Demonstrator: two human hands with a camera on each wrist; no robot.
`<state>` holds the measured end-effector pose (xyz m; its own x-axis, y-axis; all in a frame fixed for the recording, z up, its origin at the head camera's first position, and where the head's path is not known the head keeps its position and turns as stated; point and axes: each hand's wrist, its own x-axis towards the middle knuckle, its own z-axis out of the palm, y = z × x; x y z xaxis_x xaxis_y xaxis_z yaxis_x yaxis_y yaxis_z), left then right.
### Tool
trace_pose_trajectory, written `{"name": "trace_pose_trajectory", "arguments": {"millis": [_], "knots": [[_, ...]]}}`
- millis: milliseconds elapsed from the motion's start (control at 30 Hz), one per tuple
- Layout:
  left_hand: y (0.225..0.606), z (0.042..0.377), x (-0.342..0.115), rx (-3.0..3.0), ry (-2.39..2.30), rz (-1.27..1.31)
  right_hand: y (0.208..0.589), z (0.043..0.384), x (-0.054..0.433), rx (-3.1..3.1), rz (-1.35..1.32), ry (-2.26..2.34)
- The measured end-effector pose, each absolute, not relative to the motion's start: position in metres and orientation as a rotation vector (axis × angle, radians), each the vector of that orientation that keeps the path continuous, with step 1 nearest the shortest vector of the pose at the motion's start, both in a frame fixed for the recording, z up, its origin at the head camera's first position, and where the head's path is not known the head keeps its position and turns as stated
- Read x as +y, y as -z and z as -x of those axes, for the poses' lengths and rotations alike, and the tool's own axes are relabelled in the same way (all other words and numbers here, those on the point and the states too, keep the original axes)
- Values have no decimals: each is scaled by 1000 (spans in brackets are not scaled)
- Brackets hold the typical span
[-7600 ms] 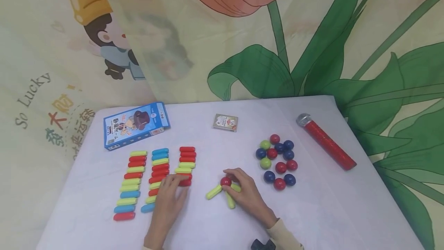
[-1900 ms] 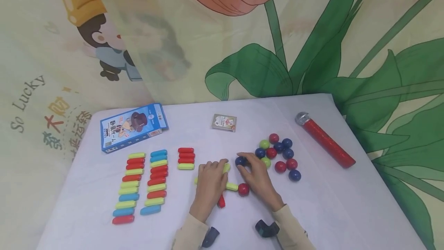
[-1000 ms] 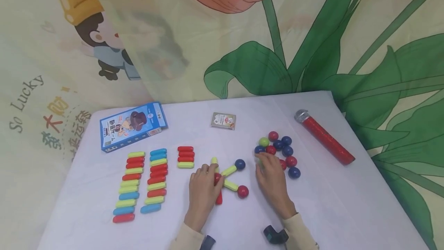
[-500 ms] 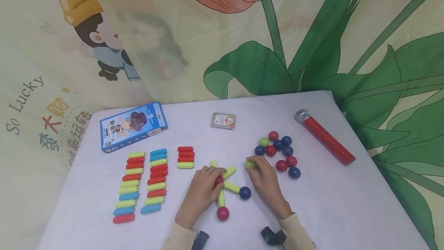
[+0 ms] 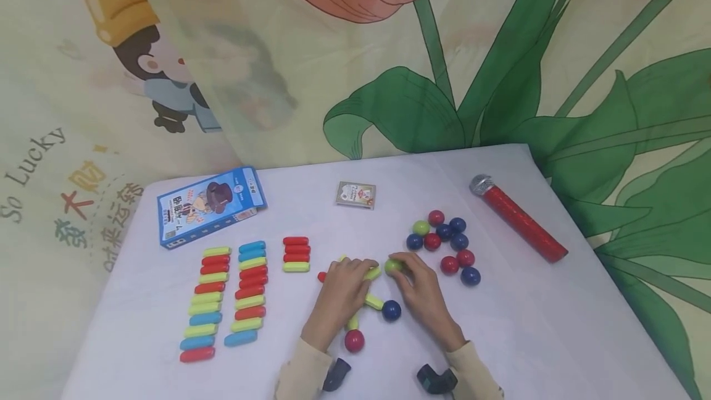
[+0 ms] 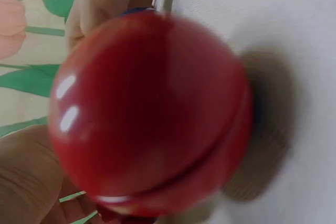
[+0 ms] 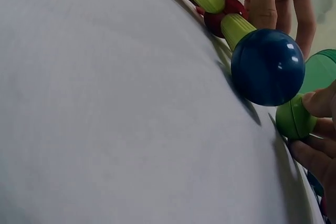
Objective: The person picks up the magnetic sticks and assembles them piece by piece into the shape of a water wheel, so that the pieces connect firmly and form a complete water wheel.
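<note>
My left hand [image 5: 340, 287] grips a star-shaped ball-and-stick toy, its fingers over the hub and around the upper-right yellow-green rod [image 5: 373, 273]. A red hub ball [image 7: 215, 24] shows in the right wrist view. One rod ends in a blue ball [image 5: 391, 310], another in a red ball [image 5: 354, 341], which looms large in the left wrist view. A red rod [image 5: 322, 276] pokes out left of the hand. Between thumb and fingertips, my right hand [image 5: 424, 292] pinches a green ball [image 5: 393, 265] close to that upper-right rod; whether they touch I cannot tell.
Columns of red, blue and yellow-green rods [image 5: 250, 292] lie to the left. Loose balls [image 5: 444, 231] cluster at right, beside a red microphone-shaped tube [image 5: 522, 221]. A blue box [image 5: 211, 205] and a small card box [image 5: 355, 195] lie toward the back of the white table [image 5: 533, 338].
The toy has turned clockwise, taking its blue and red end balls around. My right hand has brought the green ball from the cluster leftward to the toy. Earlier, several rods left the third column.
</note>
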<state>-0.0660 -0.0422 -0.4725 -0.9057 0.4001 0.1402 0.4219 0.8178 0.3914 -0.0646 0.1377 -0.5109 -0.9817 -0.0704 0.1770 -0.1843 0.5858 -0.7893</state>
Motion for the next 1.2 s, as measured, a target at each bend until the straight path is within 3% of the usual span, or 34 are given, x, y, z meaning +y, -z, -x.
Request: {"name": "trace_pose_trajectory", "arguments": {"millis": [833,1067,1200], "knots": [[473,58,-44,-2868,564,652,510,62,139,-2558,-389,-1360],[470,44,-57,-2858,615,344,500,54,162,-2441,-128,-908],[470,39,-60,-2886,589,291,497,48,168,-2595,-23,-780]]}}
